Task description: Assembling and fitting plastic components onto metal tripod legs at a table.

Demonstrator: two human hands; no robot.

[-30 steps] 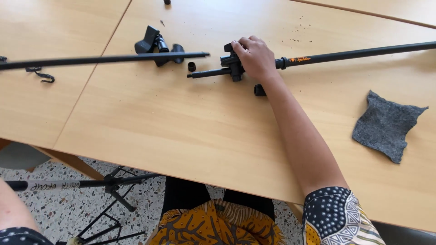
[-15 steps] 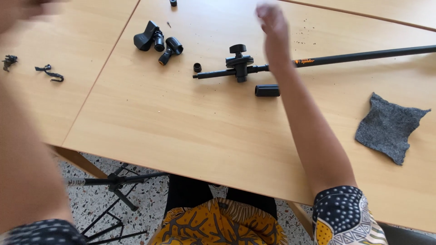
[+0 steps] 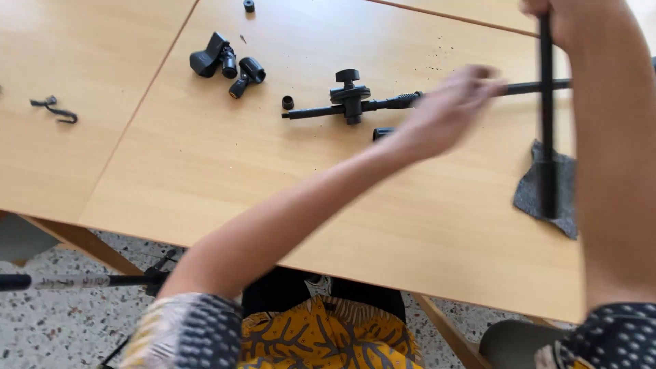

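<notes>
My right hand (image 3: 570, 17), empty half a second ago, now has its grip closed around a black tube (image 3: 547, 123) standing upright on the grey cloth (image 3: 529, 195). My left hand (image 3: 444, 109) has crossed over to the boom rod (image 3: 383, 104) lying on the tabletop (image 3: 205, 178); its grip is too blurred to tell.

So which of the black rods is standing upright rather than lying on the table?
The plain black rod at far right, gripped at its top by the right hand, its lower end on the grey felt cloth. The knobbed black boom rod lies flat.
</notes>
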